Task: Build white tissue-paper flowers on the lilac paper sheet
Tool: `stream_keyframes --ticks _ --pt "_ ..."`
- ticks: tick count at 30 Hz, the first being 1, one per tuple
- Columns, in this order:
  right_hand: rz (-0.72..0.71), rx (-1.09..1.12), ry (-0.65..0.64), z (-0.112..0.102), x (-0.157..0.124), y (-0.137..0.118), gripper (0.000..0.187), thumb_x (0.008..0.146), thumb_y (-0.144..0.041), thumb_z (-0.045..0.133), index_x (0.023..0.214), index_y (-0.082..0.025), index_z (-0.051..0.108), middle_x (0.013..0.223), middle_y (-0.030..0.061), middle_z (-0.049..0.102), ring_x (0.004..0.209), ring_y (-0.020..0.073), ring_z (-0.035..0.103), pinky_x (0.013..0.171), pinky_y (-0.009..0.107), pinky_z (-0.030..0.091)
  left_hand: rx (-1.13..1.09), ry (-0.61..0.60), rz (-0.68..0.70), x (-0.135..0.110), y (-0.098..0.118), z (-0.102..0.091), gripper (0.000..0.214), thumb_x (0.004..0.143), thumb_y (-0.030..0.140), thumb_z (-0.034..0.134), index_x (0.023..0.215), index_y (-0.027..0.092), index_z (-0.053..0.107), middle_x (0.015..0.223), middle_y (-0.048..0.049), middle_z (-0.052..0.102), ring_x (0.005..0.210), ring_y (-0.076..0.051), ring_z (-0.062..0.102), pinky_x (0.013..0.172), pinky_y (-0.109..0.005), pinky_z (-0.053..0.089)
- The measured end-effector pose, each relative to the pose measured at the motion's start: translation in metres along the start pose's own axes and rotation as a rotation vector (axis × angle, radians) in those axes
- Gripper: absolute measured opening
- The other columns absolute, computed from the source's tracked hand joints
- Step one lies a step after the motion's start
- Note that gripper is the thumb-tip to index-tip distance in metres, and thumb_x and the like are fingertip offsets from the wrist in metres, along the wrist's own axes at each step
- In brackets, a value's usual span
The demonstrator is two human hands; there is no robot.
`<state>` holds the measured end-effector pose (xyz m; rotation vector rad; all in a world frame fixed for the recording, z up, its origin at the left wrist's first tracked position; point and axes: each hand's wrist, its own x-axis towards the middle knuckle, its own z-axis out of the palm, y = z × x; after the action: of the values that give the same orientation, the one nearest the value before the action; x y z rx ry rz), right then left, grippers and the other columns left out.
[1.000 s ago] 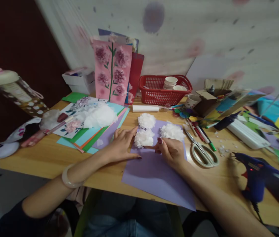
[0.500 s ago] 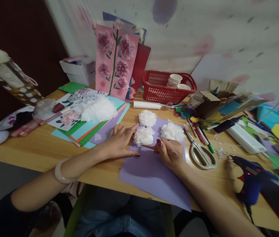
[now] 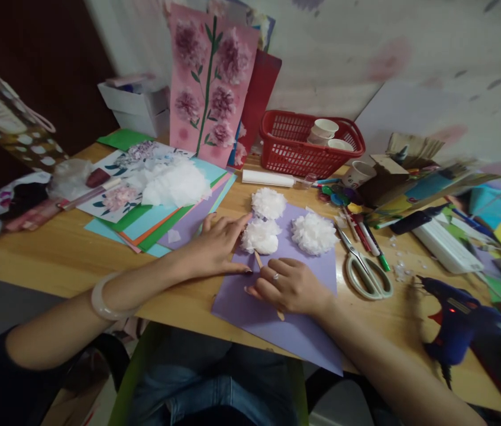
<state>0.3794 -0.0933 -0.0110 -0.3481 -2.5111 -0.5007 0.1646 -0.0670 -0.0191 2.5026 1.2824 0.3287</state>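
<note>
A purple paper sheet (image 3: 277, 337) lies at the table's front edge, bearing three ruffled white paper flowers: an upper left one (image 3: 268, 203), a lower left one (image 3: 259, 236) and a right one (image 3: 314, 233). My left hand (image 3: 217, 245) rests beside the lower left flower with its fingers spread, the fingertips at the sheet's left edge. My right hand (image 3: 292, 287) is closed round a wooden craft stick (image 3: 258, 260). The stick's upper end points at the base of the lower left flower; whether it touches is hard to tell. Its other end pokes out below my fist.
Scissors (image 3: 368, 275), markers (image 3: 372, 242) and a blue glue gun (image 3: 449, 319) lie to the right. Coloured papers topped with white tissue (image 3: 177, 182) are at left. Behind stand a red basket (image 3: 307, 157) with paper cups and a pink flower picture (image 3: 179, 133).
My right hand has turned over, knuckles now up, and moved slightly left and down, so the craft stick shows on both sides of it. My left hand stays by the flower. The view has shifted slightly.
</note>
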Motion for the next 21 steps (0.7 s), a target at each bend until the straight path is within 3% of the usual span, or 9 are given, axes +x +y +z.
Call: stream_keyframes --ticks 6,14,21 --pt "-0.062 0.018 -0.092 0.005 0.002 -0.004 0.029 0.096 -0.026 0.056 0.068 -0.02 0.055 0.06 -0.0027 0.057 0.057 0.0133 0.046 0.052 0.029 0.029 0.0 -0.004 -0.013 0.0 0.0 0.0 0.096 0.082 0.055 0.065 0.153 0.019 0.012 0.147 -0.0189 0.046 0.137 -0.037 0.036 0.113 -0.056 0.01" --pt "-0.094 0.066 -0.198 -0.006 -0.012 -0.009 0.015 0.096 -0.019 0.054 0.084 -0.018 0.063 0.067 0.0002 0.061 0.062 0.015 0.049 0.052 0.031 0.028 -0.008 0.02 -0.015 0.0 0.001 0.0 0.099 0.079 0.06 0.066 0.153 0.019 0.014 0.147 -0.0194 0.046 0.135 -0.04 0.039 0.113 -0.058 0.012" --pt "-0.018 0.082 -0.183 -0.019 -0.022 -0.022 0.019 0.095 -0.019 0.058 0.075 -0.018 0.06 0.066 -0.0007 0.061 0.059 0.0147 0.048 0.051 0.032 0.028 -0.016 0.0 -0.036 0.0 0.003 -0.001 0.099 0.077 0.062 0.066 0.151 0.016 0.019 0.146 -0.0212 0.047 0.134 -0.038 0.04 0.114 -0.057 0.012"
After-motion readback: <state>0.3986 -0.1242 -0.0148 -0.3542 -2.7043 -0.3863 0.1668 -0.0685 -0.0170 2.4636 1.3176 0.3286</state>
